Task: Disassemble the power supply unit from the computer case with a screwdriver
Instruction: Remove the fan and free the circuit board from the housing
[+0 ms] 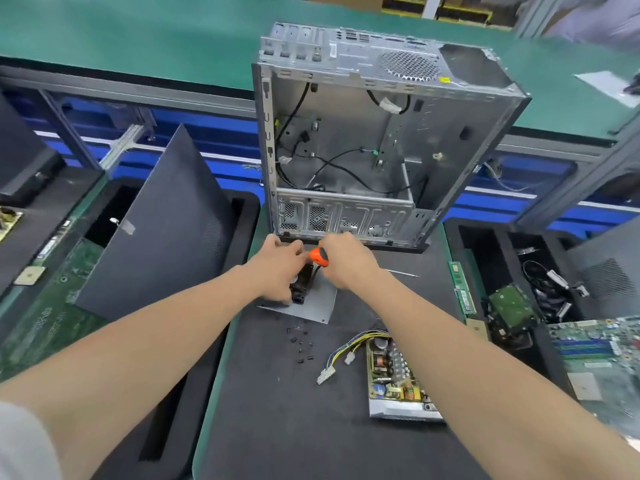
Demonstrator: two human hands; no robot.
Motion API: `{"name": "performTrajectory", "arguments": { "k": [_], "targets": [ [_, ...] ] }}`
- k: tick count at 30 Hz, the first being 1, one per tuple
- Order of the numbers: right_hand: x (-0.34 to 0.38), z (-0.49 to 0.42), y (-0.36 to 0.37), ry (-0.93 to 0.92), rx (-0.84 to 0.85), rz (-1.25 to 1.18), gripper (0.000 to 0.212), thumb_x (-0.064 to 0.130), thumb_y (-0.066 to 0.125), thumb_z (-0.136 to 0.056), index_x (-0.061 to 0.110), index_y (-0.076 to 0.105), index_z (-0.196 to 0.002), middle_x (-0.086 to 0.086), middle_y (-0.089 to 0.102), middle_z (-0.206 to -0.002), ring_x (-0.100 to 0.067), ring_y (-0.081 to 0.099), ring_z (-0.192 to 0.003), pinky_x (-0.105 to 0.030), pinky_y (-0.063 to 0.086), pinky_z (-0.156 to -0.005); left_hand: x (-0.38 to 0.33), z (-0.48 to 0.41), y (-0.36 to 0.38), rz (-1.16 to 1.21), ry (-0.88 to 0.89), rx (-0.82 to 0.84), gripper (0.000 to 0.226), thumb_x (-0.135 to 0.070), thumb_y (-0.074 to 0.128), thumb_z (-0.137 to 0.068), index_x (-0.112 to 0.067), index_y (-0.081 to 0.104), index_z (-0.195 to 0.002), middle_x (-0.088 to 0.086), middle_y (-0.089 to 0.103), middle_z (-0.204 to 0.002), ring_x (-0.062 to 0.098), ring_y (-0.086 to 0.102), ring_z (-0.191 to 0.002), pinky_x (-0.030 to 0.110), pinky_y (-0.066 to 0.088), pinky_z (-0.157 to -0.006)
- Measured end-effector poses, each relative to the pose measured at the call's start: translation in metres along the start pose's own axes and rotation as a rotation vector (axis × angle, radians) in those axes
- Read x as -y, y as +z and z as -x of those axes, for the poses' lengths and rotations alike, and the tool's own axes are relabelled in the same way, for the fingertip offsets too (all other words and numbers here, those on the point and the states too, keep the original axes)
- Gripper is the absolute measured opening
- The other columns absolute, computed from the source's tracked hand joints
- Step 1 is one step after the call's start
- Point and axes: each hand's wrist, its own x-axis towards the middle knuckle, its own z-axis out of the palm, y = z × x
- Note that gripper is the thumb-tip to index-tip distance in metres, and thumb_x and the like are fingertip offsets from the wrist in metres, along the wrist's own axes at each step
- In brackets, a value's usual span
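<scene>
At the far edge of the table [294, 427] the computer case [346, 133] stands open. Just before it, the right hand [346, 261] has its fingers clenched round the orange handle of the screwdriver [319, 256], while the left hand [280, 268] grips a black part [300, 285] resting on a metal plate [322, 303]. The power supply board [394, 379] lies out of the case toward the table's near right, with loose screws [301, 341] scattered between it and the plate.

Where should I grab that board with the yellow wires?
I'd grip the power supply board by its bare metal rim at the near end, coming from the near side: its top is crowded with parts, and the wires trail from the far end.
</scene>
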Motion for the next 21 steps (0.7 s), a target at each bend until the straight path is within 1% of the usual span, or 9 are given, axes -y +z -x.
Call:
{"name": "performTrajectory", "arguments": {
  "k": [3,7,9,10,13,15,17,19,21],
  "targets": [
    [0.0,-0.001,0.004,0.009,-0.01,0.002,0.033,0.0,0.06,-0.084,0.021,0.041,-0.066,-0.004,0.046,-0.077,-0.035,0.055,-0.076,-0.038,0.044,-0.064,0.001,-0.002,0.004,-0.065,0.009,0.004,0.07,-0.055,0.077,-0.069,-0.023,0.046,-0.122,-0.003,0.042,-0.106,0.02,0.053,-0.101,0.045,0.031,-0.105],
    [0.0,-0.001,0.005,-0.003,-0.019,0.01,0.032,0.002,0.061,-0.085,0.02,0.041,-0.068,-0.006,0.049,-0.081,-0.034,0.055,-0.077,-0.037,0.044,-0.065,-0.003,-0.005,0.002,-0.097,-0.014,0.052,0.083,-0.07,0.079,-0.068,-0.021,0.049,-0.129,-0.001,0.046,-0.115,0.022,0.052,-0.111,0.05,0.026,-0.11],
    [-0.002,0.0,0.005,-0.027,-0.028,-0.003,0.028,0.004,0.062,-0.087,0.018,0.043,-0.072,-0.008,0.052,-0.089,-0.033,0.055,-0.079,-0.037,0.044,-0.066,-0.005,-0.005,-0.001,-0.089,-0.026,0.061,0.077,-0.072,0.076,-0.072,-0.022,0.05,-0.125,0.001,0.046,-0.117,0.024,0.05,-0.115,0.049,0.027,-0.11],
    [-0.003,0.002,0.004,-0.044,-0.039,-0.015,0.026,0.006,0.063,-0.089,0.017,0.045,-0.074,-0.008,0.051,-0.092,-0.033,0.055,-0.08,-0.037,0.045,-0.067,-0.006,-0.005,-0.004,-0.044,-0.037,0.046,0.065,-0.067,0.072,-0.078,-0.023,0.05,-0.12,0.001,0.045,-0.116,0.025,0.05,-0.115,0.049,0.028,-0.108],
    [-0.008,0.01,-0.003,-0.092,-0.101,-0.069,0.004,0.01,0.062,-0.091,0.012,0.059,-0.091,-0.011,0.049,-0.105,-0.035,0.057,-0.087,-0.043,0.053,-0.075,-0.015,-0.002,-0.019,0.257,-0.083,-0.123,0.018,-0.028,0.059,-0.09,-0.025,0.045,-0.1,-0.002,0.045,-0.105,0.027,0.051,-0.108,0.046,0.03,-0.101],
    [-0.013,0.016,-0.01,-0.101,-0.143,-0.096,0.009,0.01,0.062,-0.092,0.008,0.062,-0.1,-0.012,0.049,-0.111,-0.035,0.057,-0.091,-0.045,0.054,-0.081,-0.024,0.0,-0.032,0.449,-0.104,-0.235,0.017,-0.011,0.054,-0.087,-0.023,0.049,-0.097,-0.002,0.049,-0.098,0.027,0.053,-0.098,0.049,0.038,-0.101],
    [-0.02,0.025,-0.019,-0.114,-0.178,-0.131,0.007,0.011,0.062,-0.09,0.009,0.06,-0.095,-0.011,0.05,-0.106,-0.033,0.054,-0.088,-0.042,0.05,-0.076,-0.033,0.005,-0.04,0.618,-0.138,-0.336,0.019,-0.006,0.052,-0.084,-0.022,0.053,-0.093,0.0,0.056,-0.094,0.028,0.056,-0.092,0.05,0.048,-0.092],
    [-0.028,0.034,-0.025,-0.115,-0.176,-0.144,0.011,0.013,0.061,-0.088,0.014,0.052,-0.082,-0.007,0.051,-0.091,-0.031,0.053,-0.08,-0.036,0.042,-0.066,-0.04,0.013,-0.038,0.63,-0.252,-0.484,0.023,-0.008,0.054,-0.084,-0.026,0.062,-0.097,0.001,0.061,-0.098,0.027,0.059,-0.093,0.046,0.053,-0.085],
    [-0.034,0.043,-0.024,-0.098,-0.137,-0.095,0.021,0.017,0.059,-0.089,0.018,0.045,-0.073,-0.004,0.051,-0.079,-0.032,0.055,-0.074,-0.032,0.038,-0.058,-0.041,0.025,-0.026,0.538,-0.492,-0.628,0.026,-0.014,0.061,-0.087,-0.023,0.067,-0.111,0.004,0.059,-0.112,0.029,0.059,-0.098,0.044,0.052,-0.085]
  ]
}}
